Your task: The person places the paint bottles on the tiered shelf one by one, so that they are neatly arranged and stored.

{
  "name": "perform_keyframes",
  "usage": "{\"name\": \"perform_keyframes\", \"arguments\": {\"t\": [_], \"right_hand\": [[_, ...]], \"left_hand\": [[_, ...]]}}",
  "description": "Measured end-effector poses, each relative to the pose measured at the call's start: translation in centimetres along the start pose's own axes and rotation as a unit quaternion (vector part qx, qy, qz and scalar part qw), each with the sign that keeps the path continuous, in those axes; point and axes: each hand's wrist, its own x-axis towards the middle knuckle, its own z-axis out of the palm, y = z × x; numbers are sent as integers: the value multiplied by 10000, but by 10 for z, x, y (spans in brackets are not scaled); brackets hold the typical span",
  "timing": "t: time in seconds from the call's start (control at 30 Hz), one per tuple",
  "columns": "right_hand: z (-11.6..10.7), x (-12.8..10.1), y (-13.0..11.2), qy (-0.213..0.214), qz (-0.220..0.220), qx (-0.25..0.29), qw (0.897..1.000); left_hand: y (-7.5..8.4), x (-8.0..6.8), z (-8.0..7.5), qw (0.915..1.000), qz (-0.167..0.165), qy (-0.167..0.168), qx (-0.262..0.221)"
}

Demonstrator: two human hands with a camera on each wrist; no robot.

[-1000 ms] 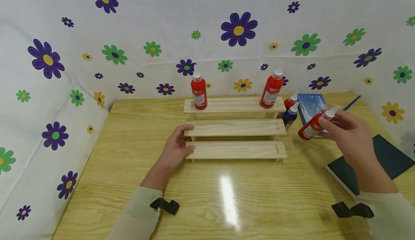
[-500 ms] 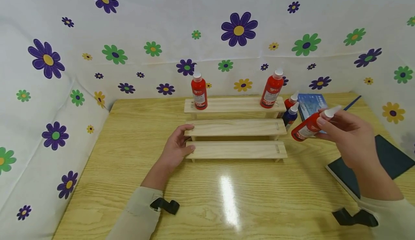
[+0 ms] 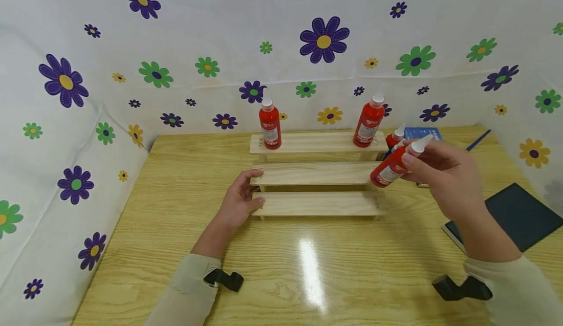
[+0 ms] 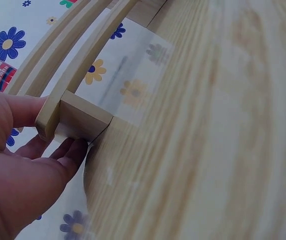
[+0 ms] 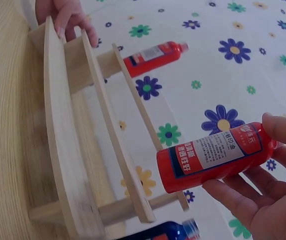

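Observation:
A wooden three-step rack stands on the table. My left hand grips its left end; in the left wrist view the thumb lies on a board's end and the fingers curl by the rack's leg. Above the right end of the middle step, my right hand holds a red bottle of stamp ink with a white nozzle cap. The bottle is tilted, gripped near its neck in the right wrist view. Two similar red bottles stand on the top step, one at the left, one at the right.
Right of the rack stand another red bottle and a blue bottle, mostly hidden in the head view. Behind my right hand lie a blue box and a thin blue stick. A dark flat pad lies at the right.
My right hand has carried the red bottle leftward, from beside the blue box to over the rack's right end. My left hand has stayed on the rack.

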Motion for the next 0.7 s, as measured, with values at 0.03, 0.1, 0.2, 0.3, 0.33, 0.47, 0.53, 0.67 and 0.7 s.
{"name": "perform_keyframes", "arguments": {"t": [0.03, 0.1, 0.2, 0.3, 0.33, 0.47, 0.53, 0.67, 0.7], "right_hand": [[3, 1, -1, -47, -20, -65, 10000], [9, 3, -3, -121, 3, -203, 9997], [19, 6, -4, -248, 63, -284, 9993], [27, 9, -4, -380, 89, -180, 9991], [30, 10, -4, -422, 73, -105, 9990], [41, 13, -4, -557, 40, 79, 9984], [47, 15, -5, -619, 31, 132, 9980], [59, 19, -5, -707, 6, 57, 9975], [62, 20, -5, -734, 0, 20, 9973]], "left_hand": [[0, 0, 0, 10000, 4, 7, 7], [0, 0, 0, 10000, 16, 20, 36], [0, 0, 0, 10000, 60, 19, 54], [-1, 0, 1, 9999, 106, 7, 39], [-1, 0, 1, 9999, 114, 7, 30], [-2, 1, 1, 9999, 124, 8, 14], [-3, 1, 0, 9999, 126, 11, 15], [-3, 2, -1, 9999, 144, -7, 13], [-3, 2, -1, 9999, 150, -9, 13]]}}
